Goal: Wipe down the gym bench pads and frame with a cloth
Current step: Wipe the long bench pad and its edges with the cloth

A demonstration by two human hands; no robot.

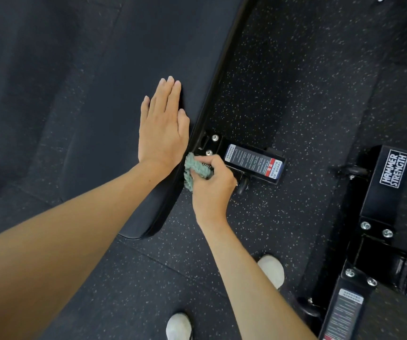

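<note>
A black padded gym bench pad (114, 101) runs from the top centre down to the lower middle. My left hand (163, 126) lies flat on the pad near its right edge, fingers straight. My right hand (212, 190) grips a bunched green cloth (194, 171) and holds it against the pad's right side edge, beside the black bench frame foot (254, 163) with its warning label and two bolts.
Speckled black rubber floor (295, 82) surrounds the bench. A second black frame marked HAMMER STRENGTH (391, 173) with bolts stands at the right. My two white shoes (272, 268) (179, 326) stand on the floor below the bench end.
</note>
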